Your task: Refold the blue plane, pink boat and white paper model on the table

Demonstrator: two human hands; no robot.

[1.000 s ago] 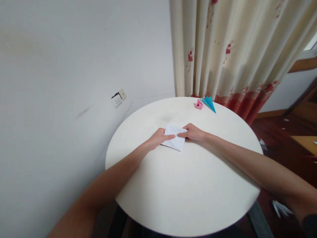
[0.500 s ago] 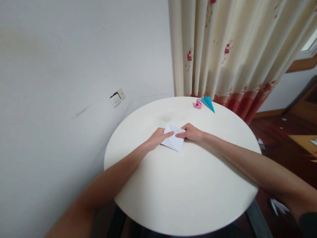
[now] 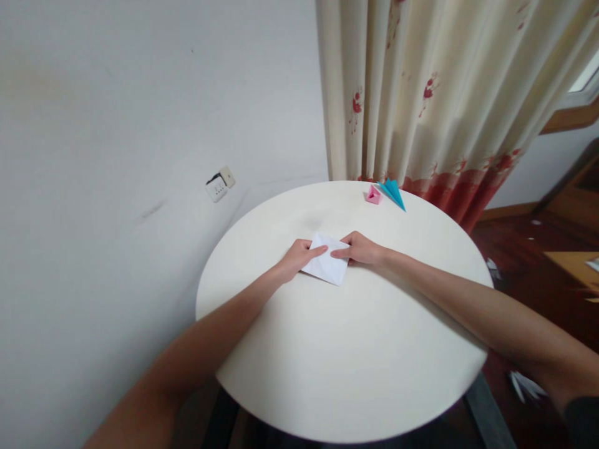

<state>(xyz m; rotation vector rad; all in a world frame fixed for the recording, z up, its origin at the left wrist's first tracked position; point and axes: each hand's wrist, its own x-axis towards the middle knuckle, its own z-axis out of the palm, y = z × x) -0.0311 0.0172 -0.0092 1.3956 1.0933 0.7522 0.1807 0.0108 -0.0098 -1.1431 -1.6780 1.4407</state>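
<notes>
Both hands rest at mid-frame on the round table (image 3: 346,362): the left hand (image 3: 297,259) and right hand (image 3: 360,249) press fingertips onto a folded white paper (image 3: 325,267) between them. A pink paper box (image 3: 373,195) and a blue paper plane (image 3: 394,193) lie touching at the table's far edge.

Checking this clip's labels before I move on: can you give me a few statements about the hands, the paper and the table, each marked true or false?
1. Both hands rest on the white folded paper. True: the left hand and right hand each press a side of it.
2. The paper is held up in the air. False: it lies flat on the round white table.
3. A pink paper piece and a blue paper piece sit at the table's far edge. True.
4. The right hand touches the blue piece. False: it is well apart from it, on the white paper.
5. A curtain hangs behind the table. True.
</notes>
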